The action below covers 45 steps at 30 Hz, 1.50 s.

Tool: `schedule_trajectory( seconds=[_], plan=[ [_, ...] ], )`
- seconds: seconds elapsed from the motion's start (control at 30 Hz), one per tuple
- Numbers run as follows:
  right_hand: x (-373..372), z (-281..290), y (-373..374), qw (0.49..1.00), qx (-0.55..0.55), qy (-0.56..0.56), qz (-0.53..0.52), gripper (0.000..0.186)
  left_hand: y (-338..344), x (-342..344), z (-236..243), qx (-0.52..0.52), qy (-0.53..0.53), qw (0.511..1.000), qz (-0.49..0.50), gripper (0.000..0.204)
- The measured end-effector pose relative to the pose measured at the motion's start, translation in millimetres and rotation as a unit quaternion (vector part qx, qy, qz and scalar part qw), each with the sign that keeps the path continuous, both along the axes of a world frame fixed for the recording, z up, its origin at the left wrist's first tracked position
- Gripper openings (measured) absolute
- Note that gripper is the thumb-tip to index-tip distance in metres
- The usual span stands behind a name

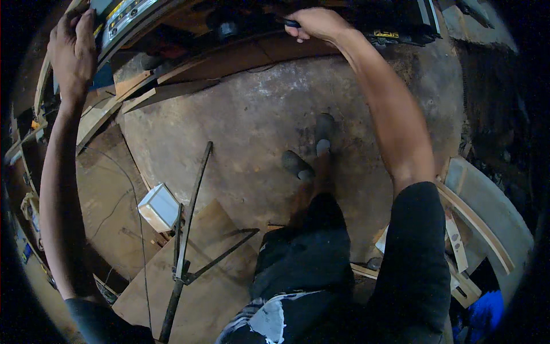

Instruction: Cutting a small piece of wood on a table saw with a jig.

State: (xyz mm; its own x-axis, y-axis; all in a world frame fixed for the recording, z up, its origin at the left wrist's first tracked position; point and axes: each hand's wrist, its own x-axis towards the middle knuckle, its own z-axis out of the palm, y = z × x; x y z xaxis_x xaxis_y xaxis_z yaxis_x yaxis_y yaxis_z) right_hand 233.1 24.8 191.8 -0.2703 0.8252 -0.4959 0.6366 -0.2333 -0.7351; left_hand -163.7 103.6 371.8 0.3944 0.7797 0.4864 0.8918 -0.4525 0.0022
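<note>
Dark handle (pixel 292 23): located at the upper edge of the view, right of centre, gripped in the right hand (pixel 314 25). The fingers are closed around it; what the handle belongs to is lost in shadow.

Left hand (pixel 74 51): at the upper left corner, fingers bent, just beside a long silvery strip (pixel 123 26) with yellow markings. Whether it grasps anything cannot be told, as the fingertips run into dark surroundings.

Between the 2 hands, a dark rounded object (pixel 227 28) sits in the shadowed area; its kind is unclear. Right of the right hand lies a small black and yellow item (pixel 386 35).

Below the left hand, wooden boards (pixel 134 86) lie at angles on the floor (pixel 252 120). The person stands there in 2 grey shoes (pixel 325 127).

Lower left: a white box-shaped object (pixel 162 205), just beside a metal bar frame (pixel 192 206) that crosses a brown sheet (pixel 215 246). A thin dark cable (pixel 139 215) runs left of these.

Lower right: a curved wooden strip (pixel 478 226) and bright blue material (pixel 487 312), near each other.
</note>
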Motion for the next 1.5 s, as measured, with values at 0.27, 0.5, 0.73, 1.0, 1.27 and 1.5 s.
schedule_trajectory(
  seconds=[0.27,0.5,0.73,1.0,1.27,1.5],
  plan=[
    [-2.0,-14.3,-11.0,0.995,-0.029,0.016,-0.092,0.040,-4.1,3.5,-2.6,-0.008,-0.016,1.000,0.019,0.047],
    [4.7,-5.2,-7.0,0.999,-0.011,-0.001,-0.045,0.039,-4.8,15.2,0.9,0.009,-0.049,0.998,-0.034,0.045],
    [1.8,-5.2,-1.4,0.993,-0.023,0.056,-0.101,0.033,-1.2,4.6,2.6,-0.003,-0.013,1.000,0.001,0.044],
    [-2.3,6.3,-6.9,0.987,-0.050,0.097,-0.122,0.030,3.7,4.0,-0.3,0.015,-0.002,1.000,-0.022,0.042],
    [5.5,0.0,1.5,0.999,-0.004,0.026,-0.043,0.038,0.7,16.9,3.5,-0.004,-0.029,1.000,0.009,0.043],
    [-0.2,2.8,-1.4,0.998,-0.023,0.016,-0.060,0.043,1.4,11.7,2.0,0.015,-0.024,1.000,-0.013,0.042]
  ],
)
